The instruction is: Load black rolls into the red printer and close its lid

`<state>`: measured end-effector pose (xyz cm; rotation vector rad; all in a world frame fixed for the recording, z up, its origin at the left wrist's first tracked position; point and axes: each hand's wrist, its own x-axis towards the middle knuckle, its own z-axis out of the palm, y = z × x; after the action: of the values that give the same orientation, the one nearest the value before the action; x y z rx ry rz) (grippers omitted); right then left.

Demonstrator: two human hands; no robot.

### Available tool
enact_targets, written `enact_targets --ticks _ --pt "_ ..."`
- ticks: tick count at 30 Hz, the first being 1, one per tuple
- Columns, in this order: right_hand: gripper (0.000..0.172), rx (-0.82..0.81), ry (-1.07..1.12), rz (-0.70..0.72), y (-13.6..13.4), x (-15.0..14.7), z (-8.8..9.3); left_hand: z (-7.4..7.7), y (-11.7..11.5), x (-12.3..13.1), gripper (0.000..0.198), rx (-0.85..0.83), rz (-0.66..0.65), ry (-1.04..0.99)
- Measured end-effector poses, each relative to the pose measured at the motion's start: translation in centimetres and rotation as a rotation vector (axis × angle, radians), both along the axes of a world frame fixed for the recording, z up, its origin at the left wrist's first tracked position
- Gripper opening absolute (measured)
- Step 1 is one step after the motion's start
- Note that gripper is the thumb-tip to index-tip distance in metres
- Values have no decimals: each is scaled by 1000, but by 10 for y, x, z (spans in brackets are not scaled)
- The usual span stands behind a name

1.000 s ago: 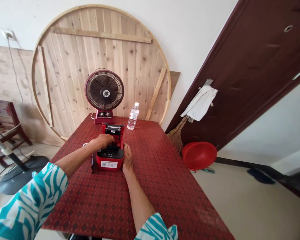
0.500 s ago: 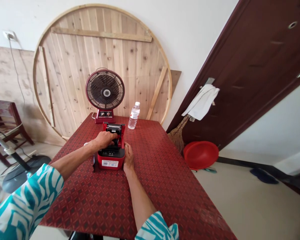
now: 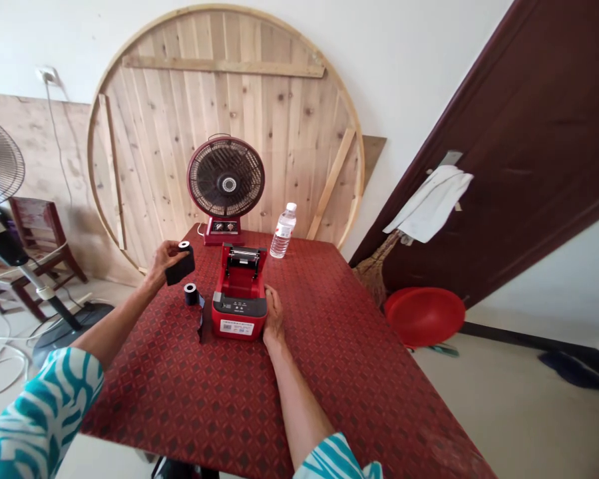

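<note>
A small red and black printer [image 3: 239, 324] stands on the table with its lid tipped up. The red bay inside it shows. My left hand [image 3: 164, 258] is left of the printer, above the table, with fingers closed on a black roll [image 3: 180, 266] that has a white core. Below that hand, a second, smaller black roll [image 3: 190, 294] stands on the table. A dark strip trails from it toward the printer's left side. My right hand [image 3: 274, 313] is closed against the right side of the printer, with some fingertips hidden from view.
Behind the printer are a red table fan [image 3: 227, 183] and a water bottle [image 3: 283, 231]. The table [image 3: 219, 406] has a red patterned cover. A standing fan [image 3: 0, 163] is at left. On the floor at right sits a red basin [image 3: 424, 319], near a broom [image 3: 372, 273].
My left hand has come out of the printer's bay and moved left, lifting the black roll out. My right hand stays at the printer's side. The view has shifted slightly left.
</note>
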<state>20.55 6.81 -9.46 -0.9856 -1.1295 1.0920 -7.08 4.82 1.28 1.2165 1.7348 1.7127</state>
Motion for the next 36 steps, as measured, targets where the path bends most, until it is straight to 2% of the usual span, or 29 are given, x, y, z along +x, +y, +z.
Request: enact_targets --ticks 3,7,10,13,16,19,22,25,27,30,33,36 --pt "46 -2 -4 -5 0 0 0 -19 5 -8 38 -68 29 38" --pt "46 3 -11 -3 0 1 1 -39 14 0 34 -219 -15 326" --pt "45 -6 -10 5 0 1 0 -47 20 2 23 -356 -54 542" --pt "43 4 -7 6 0 0 0 -49 26 -2 24 -380 -127 610" --pt "42 9 -1 4 0 0 0 -51 30 -7 31 -320 -206 555" --pt "41 3 -4 8 -1 1 1 -55 28 -7 50 -253 -234 377" --pt "42 -7 7 14 -1 0 2 -61 15 -6 63 -178 -197 99" --pt "43 -15 22 6 -1 -1 2 -69 -8 -10 58 -145 -93 -94" --pt "43 -19 27 10 -1 -1 2 -75 -25 -12 52 -155 -99 -91" --pt "44 -14 25 13 0 0 0 -79 -46 -8 52 -153 -257 7" --pt "43 -10 21 7 0 0 -1 -76 -54 4 56 -174 -370 69" --pt "44 -15 17 -1 1 0 -3 -71 -55 12 49 -209 -375 115"
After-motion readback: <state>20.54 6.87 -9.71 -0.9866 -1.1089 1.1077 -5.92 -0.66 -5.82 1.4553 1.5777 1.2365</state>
